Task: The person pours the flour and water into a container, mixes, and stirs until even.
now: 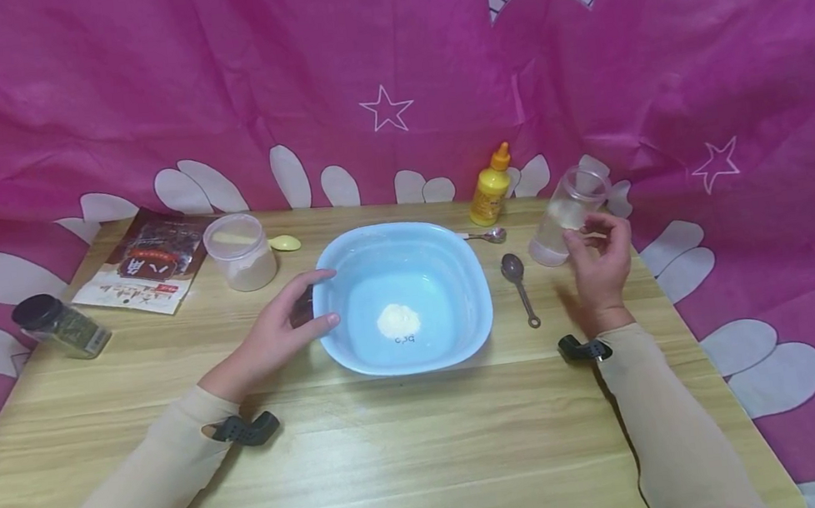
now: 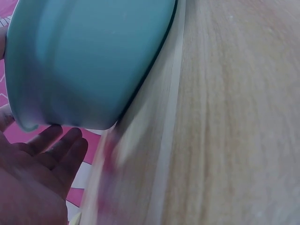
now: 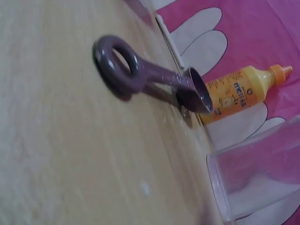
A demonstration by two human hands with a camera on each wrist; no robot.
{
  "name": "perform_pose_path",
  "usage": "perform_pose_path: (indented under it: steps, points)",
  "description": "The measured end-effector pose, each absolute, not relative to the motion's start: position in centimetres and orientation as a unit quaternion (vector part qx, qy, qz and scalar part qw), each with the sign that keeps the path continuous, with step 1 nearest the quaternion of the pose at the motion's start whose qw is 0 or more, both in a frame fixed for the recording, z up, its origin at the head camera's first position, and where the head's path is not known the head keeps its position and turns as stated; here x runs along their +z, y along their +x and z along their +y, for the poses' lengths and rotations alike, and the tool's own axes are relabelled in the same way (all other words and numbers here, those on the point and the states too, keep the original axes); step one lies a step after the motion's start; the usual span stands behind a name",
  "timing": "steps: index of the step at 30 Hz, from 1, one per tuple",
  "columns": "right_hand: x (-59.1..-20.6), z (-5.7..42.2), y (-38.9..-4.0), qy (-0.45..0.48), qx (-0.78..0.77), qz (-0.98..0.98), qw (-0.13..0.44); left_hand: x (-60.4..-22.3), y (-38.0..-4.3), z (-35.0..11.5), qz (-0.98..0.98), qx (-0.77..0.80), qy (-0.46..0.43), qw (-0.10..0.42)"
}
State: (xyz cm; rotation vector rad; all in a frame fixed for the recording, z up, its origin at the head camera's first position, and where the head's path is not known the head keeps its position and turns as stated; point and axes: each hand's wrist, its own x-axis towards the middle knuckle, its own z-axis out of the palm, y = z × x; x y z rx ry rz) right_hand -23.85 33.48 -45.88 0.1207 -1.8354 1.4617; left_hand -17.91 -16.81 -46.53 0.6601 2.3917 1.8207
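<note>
A light-blue basin (image 1: 473, 280) stands mid-table with a small heap of white powder (image 1: 397, 320) on its bottom. My left hand (image 1: 283, 327) holds its left side, thumb and a finger over the rim. In the left wrist view, other fingers (image 2: 65, 150) rest against the outer wall of the basin (image 2: 93, 61). On the right, my right hand (image 1: 602, 261) is beside a clear jar (image 1: 558, 224), fingers loosely bent; whether they touch it I cannot tell. The right wrist view shows the jar (image 3: 258, 173) but hardly any of that hand.
Between basin and jar lie a brown measuring spoon (image 1: 518, 283) and a metal spoon (image 1: 492, 235). A yellow squeeze bottle (image 1: 490, 190) stands behind. Leftward are a powder tub (image 1: 246, 264), a yellow spoon (image 1: 285, 243), a food pouch (image 1: 144, 263) and a black-capped spice jar (image 1: 64, 326).
</note>
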Motion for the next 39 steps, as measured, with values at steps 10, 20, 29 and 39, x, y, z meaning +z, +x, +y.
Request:
perform_pose_path:
  steps: [10,20,29,39]
  points:
    - [-46.9,35.0,-24.9,0.032,0.586,-0.709,0.390,-46.6,-18.0,-16.8,0.776,0.590,0.220,0.029]
    - [-47.4,35.2,-25.5,-0.007,0.640,-0.694,0.328,-46.8,-18.1,-16.7,0.777,0.588,0.220,0.028]
    - [-47.5,35.6,-26.6,-0.018,0.669,-0.703,0.242,-47.0,-18.1,-16.7,0.779,0.590,0.210,0.026]
    - [-47.7,35.7,-27.9,-0.020,0.661,-0.726,0.186,-47.2,-18.0,-16.5,0.773,0.603,0.192,0.026]
